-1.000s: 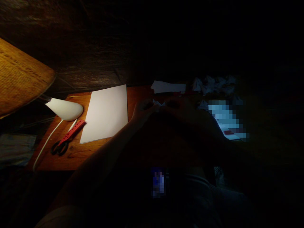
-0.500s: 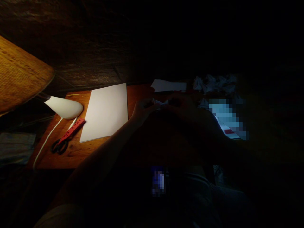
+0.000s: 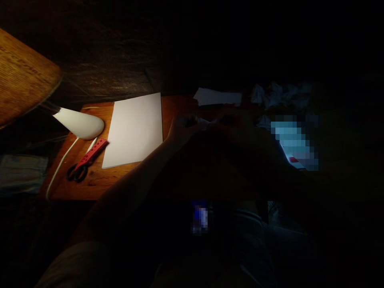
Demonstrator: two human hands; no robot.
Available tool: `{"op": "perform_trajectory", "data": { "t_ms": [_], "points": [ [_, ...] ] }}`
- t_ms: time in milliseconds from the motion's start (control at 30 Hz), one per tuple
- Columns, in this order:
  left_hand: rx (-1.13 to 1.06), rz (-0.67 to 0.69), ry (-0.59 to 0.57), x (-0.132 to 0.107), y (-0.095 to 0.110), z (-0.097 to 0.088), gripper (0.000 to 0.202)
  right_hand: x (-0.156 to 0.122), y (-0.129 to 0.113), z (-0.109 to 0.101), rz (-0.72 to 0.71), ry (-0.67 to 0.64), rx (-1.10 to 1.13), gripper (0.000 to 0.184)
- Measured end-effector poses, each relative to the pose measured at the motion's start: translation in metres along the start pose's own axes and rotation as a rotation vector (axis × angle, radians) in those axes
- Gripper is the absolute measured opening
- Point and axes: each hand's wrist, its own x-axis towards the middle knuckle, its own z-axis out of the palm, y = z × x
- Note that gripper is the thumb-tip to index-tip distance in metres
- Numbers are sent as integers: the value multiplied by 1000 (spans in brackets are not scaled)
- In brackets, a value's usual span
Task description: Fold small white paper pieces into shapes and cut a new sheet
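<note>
In the dim middle of the head view, a small piece of folded white paper [image 3: 205, 123] is held between my two hands. My left hand [image 3: 185, 127] pinches its left side. My right hand [image 3: 228, 125], mostly in shadow, has its fingers closed at the right side. How the paper is folded is too dark to make out. Just beyond the hands lies a cut piece of white paper [image 3: 217, 97], with a dark and red object along its near edge. Several crumpled or folded white paper shapes [image 3: 280, 95] are grouped at the back right.
A stack of white paper [image 3: 136, 132] lies left of my hands on the wooden table [image 3: 93, 192]. Black-handled scissors [image 3: 77, 173] rest beside a red, hole-patterned strip [image 3: 92, 153]. A white lamp [image 3: 81, 123] with its cord stands at the left. A lit, pixelated screen [image 3: 292, 140] glows at right.
The whole view has shifted a little, so the table sits higher in it. Both hands stay together on the small paper, whose visible shape has changed slightly.
</note>
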Motion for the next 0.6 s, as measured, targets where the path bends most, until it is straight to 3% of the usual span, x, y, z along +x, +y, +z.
{"op": "perform_trajectory", "data": {
  "t_ms": [133,467,600],
  "points": [
    [4,8,-20,-1,1,2,58,2,-5,-2,27,-43,16,49],
    [53,37,-20,-1,9,3,49,-2,-2,1,48,-29,-19,43],
    [-14,63,-49,-1,11,1,48,-3,-9,4,29,-55,55,54]
  ]
}}
